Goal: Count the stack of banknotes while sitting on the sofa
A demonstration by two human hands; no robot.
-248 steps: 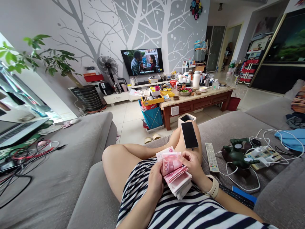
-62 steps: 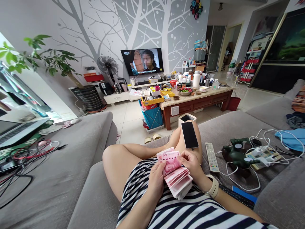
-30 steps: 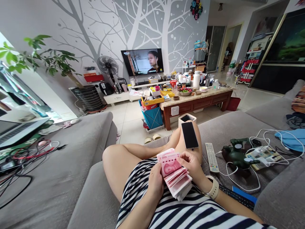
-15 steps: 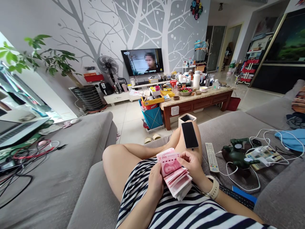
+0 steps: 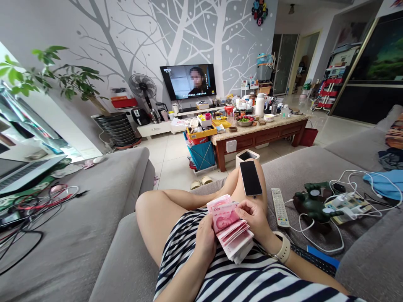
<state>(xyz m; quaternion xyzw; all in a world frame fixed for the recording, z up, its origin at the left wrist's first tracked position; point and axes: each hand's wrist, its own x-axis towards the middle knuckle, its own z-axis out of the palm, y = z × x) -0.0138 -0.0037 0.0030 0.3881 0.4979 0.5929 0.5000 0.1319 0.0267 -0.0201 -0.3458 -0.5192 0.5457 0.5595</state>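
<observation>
A thick stack of pink 100 banknotes (image 5: 231, 233) is held above my lap, its notes bent and fanned toward me. My left hand (image 5: 206, 237) grips the left side of the stack, with its fingers mostly hidden behind the notes. At the upper right corner of the front note, my right hand (image 5: 253, 216) pinches the paper between thumb and forefinger. A pale watch (image 5: 281, 247) is on my right wrist. Just beyond the hands, a dark-screened phone (image 5: 250, 178) rests on my right leg.
A remote (image 5: 280, 207) lies on the grey sofa to my right, beside a dark green figurine (image 5: 311, 205) and a power strip (image 5: 348, 207) with white cables. Tangled cords (image 5: 31, 209) and a laptop (image 5: 22, 174) are at left. Ahead stands a crowded coffee table (image 5: 261, 133).
The top of the front banknote has tipped slightly under my right fingers. Both hands stay in nearly the same place, and the television picture has altered.
</observation>
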